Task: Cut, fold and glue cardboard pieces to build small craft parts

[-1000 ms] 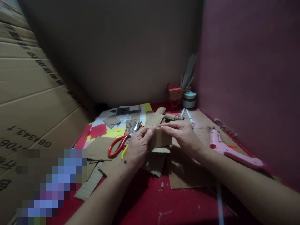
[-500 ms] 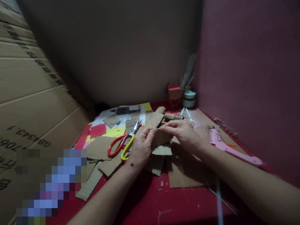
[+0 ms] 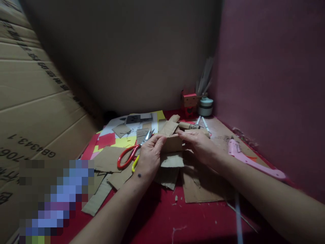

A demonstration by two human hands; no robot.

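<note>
The left hand and right hand pinch a cardboard piece; scissors lie at the left hand's nine o'clock.

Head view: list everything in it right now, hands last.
Held cardboard: one, brown, centre
Scraps: several, brown, around centre
Scissors: one, red and yellow handles, left of centre
Paper: several, white, yellow, red, back left
Tube: one, brown, just right of centre
Jar: one, teal, back
Figure: one, red and brown, beside jar
Strips: several, pale, behind jar
Markers: two, white, before jar
Glue gun: one, pink, right
Stick: one, translucent, lower right
Panel: one, brown, left
Walls: two, grey behind, purple right
Work surface: one, red, underneath
Pixelated patch: one, mainly blue, lower left
Left hand: one, bare, at held cardboard's left
Right hand: one, bare, at its upper right
</note>
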